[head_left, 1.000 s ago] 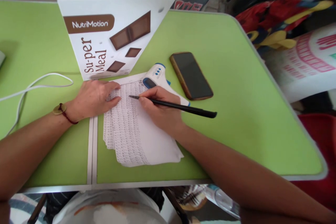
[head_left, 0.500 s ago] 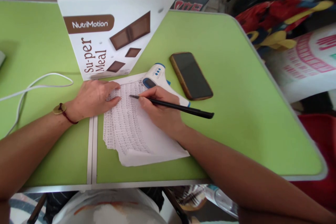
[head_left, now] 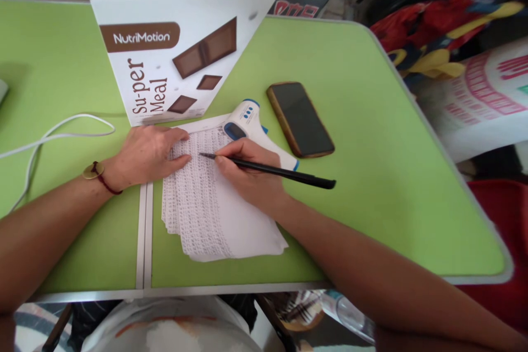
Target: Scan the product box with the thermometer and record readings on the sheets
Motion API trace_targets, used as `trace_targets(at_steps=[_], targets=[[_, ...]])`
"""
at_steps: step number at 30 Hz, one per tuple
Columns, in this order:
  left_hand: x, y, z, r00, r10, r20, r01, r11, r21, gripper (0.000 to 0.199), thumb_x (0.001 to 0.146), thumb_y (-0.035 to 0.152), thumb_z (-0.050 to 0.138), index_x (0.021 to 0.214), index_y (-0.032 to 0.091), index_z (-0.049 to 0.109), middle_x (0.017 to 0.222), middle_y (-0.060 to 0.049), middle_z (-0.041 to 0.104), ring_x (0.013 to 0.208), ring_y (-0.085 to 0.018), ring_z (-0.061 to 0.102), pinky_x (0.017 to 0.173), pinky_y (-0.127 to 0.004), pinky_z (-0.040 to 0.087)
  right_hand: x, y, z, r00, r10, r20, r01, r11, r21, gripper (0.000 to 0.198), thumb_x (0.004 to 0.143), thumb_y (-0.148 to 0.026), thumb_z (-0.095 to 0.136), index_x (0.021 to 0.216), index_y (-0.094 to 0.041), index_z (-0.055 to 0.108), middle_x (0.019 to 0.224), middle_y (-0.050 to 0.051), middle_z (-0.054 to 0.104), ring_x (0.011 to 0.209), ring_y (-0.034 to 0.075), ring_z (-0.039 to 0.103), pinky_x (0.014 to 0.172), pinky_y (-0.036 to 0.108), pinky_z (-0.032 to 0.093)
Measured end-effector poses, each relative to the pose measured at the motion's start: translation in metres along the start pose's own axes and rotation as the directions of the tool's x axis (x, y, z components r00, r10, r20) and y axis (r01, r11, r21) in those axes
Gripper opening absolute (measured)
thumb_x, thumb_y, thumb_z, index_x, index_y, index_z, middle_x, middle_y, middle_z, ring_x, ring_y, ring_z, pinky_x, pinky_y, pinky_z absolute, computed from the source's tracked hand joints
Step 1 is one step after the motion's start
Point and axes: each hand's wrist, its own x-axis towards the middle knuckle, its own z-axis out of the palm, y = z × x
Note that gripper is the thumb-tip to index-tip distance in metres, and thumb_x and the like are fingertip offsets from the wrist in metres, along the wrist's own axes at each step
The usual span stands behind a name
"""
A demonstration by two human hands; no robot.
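A stack of white paper sheets (head_left: 243,225) covered in rows of small dark handwriting lies on the green table. My right hand (head_left: 253,176) pinches a slim black pen (head_left: 289,174), its tip touching or just over the written rows near the top of the sheet. Resting on the upper left edge of the paper is my left hand (head_left: 150,154), open, thumb and fingers apart, holding nothing. Just beyond my right hand sits a white and blue handheld thermometer (head_left: 258,135), partly hidden by that hand, on the paper's upper right edge.
Behind the paper stands a tall white NutriMotion box (head_left: 152,77). A phone in a brown case (head_left: 303,118) lies to the right. A white cable (head_left: 74,135) loops across the left side of the green table (head_left: 391,192), whose metal edge runs along the front.
The pen tip and my right hand have shifted slightly left and down. The top sheet's lower right corner has drawn in to the left and its lower edge looks flatter. My left hand stays put.
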Motion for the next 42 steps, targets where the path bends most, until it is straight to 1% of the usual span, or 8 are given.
trace_targets(at_steps=[4,9,20,25,29,33,38,42], targets=[[0.0006,0.0,-0.0005,1.0,-0.01,0.011,0.01,1.0,-0.003,0.035,0.086,0.037,0.068,0.116,0.018,0.069,0.069,-0.002,0.065,0.063,-0.019,0.062,0.058,-0.028,0.04,0.0005,-0.0007,0.0005,1.0,0.008,0.022,-0.008,1.0,-0.01,0.007,0.076,-0.028,0.058,0.072,-0.022,0.06,0.064,0.0,0.062,0.056,0.014,0.054,0.052,0.027,0.045],[0.0005,0.0004,-0.0008,1.0,-0.013,0.014,0.013,1.0,-0.015,0.035,0.085,0.035,0.068,0.116,0.018,0.069,0.069,-0.002,0.065,0.063,-0.02,0.061,0.058,-0.028,0.04,0.0007,-0.0014,0.0014,0.999,-0.017,0.04,0.016,1.0,0.005,0.006,0.076,-0.027,0.059,0.073,-0.022,0.061,0.065,0.0,0.063,0.056,0.014,0.055,0.051,0.026,0.045],[0.0008,0.0002,-0.0007,1.0,-0.003,0.008,0.003,1.0,-0.012,0.035,0.086,0.036,0.068,0.116,0.018,0.069,0.07,-0.002,0.066,0.063,-0.019,0.062,0.058,-0.028,0.042,0.0003,-0.0001,0.0014,0.998,0.012,0.058,-0.011,1.0,-0.014,0.007,0.075,-0.027,0.059,0.071,-0.022,0.06,0.062,-0.001,0.06,0.053,0.012,0.052,0.049,0.025,0.044],[0.0007,0.0006,-0.0008,1.0,-0.013,0.023,0.013,1.0,-0.023,0.036,0.085,0.035,0.069,0.116,0.017,0.069,0.072,-0.002,0.067,0.064,-0.02,0.062,0.059,-0.029,0.042,0.002,-0.0023,0.0009,1.0,-0.001,-0.004,0.001,1.0,0.012,0.006,0.074,-0.026,0.058,0.07,-0.022,0.06,0.061,-0.001,0.063,0.053,0.013,0.054,0.048,0.025,0.043],[0.0003,0.0003,-0.0005,1.0,-0.007,0.008,0.007,0.999,-0.031,0.035,0.086,0.035,0.069,0.115,0.017,0.069,0.072,-0.003,0.067,0.064,-0.02,0.062,0.058,-0.028,0.042,0.0019,-0.0035,0.0018,1.0,0.007,0.02,-0.008,0.999,0.036,0.007,0.071,-0.026,0.058,0.067,-0.022,0.06,0.058,-0.001,0.061,0.05,0.012,0.052,0.046,0.024,0.041],[0.0002,-0.0007,-0.0009,1.0,0.009,-0.005,-0.009,0.999,-0.039,0.034,0.086,0.035,0.069,0.114,0.017,0.069,0.071,-0.003,0.066,0.062,-0.019,0.061,0.057,-0.028,0.041,0.0012,-0.0014,0.0024,1.0,0.006,0.005,-0.007,0.998,0.068,0.007,0.071,-0.025,0.058,0.066,-0.021,0.058,0.056,-0.002,0.059,0.049,0.012,0.05,0.045,0.024,0.04],[-0.0004,-0.0015,-0.0004,1.0,0.011,-0.009,-0.011,1.0,-0.028,0.033,0.086,0.035,0.07,0.114,0.017,0.07,0.071,-0.002,0.066,0.063,-0.019,0.061,0.057,-0.028,0.039,0.0012,0.0006,0.0013,1.0,-0.027,-0.005,0.027,0.999,0.033,0.006,0.074,-0.024,0.058,0.07,-0.02,0.06,0.061,0.0,0.06,0.053,0.013,0.052,0.049,0.026,0.043],[-0.0008,-0.0012,0.0003,1.0,0.008,-0.011,-0.008,1.0,-0.012,0.033,0.085,0.035,0.07,0.114,0.017,0.07,0.071,-0.001,0.066,0.063,-0.018,0.061,0.057,-0.028,0.038,0.0016,0.0001,0.0014,1.0,-0.008,0.012,0.007,1.0,0.013,0.007,0.073,-0.026,0.058,0.068,-0.021,0.06,0.061,-0.001,0.06,0.053,0.013,0.051,0.049,0.025,0.043]])
